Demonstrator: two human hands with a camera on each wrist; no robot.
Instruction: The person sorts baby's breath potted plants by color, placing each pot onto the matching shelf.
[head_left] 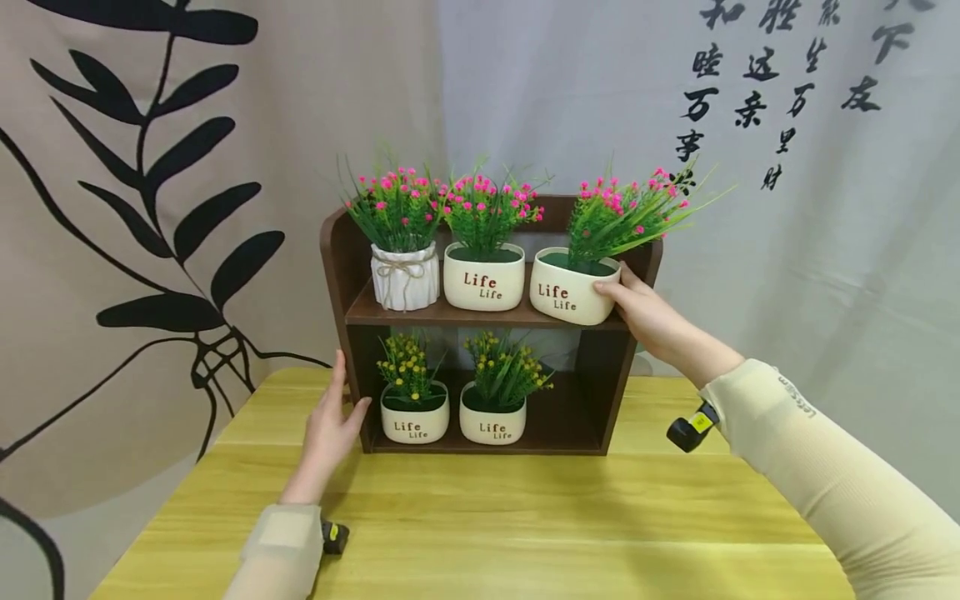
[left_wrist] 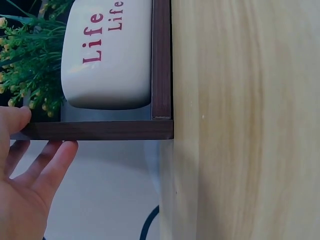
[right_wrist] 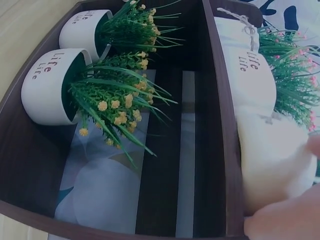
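Observation:
My right hand grips the right end of a cream "Life" flowerpot with pink flowers, thumb across its front. This pot sits slightly tilted at the right of the upper level of a dark brown two-tier shelf. In the right wrist view, the hand shows only in part beside the pot. At the shelf's left side panel, my left hand holds the edge, thumb on the inner side and fingers outside. The head view shows that hand with fingers pointing up.
Beside the held pot stand another cream pot and a white pot tied with twine, both with pink flowers. Two cream pots with yellow flowers occupy the lower level's left and middle. The shelf stands on a wooden table before a printed curtain.

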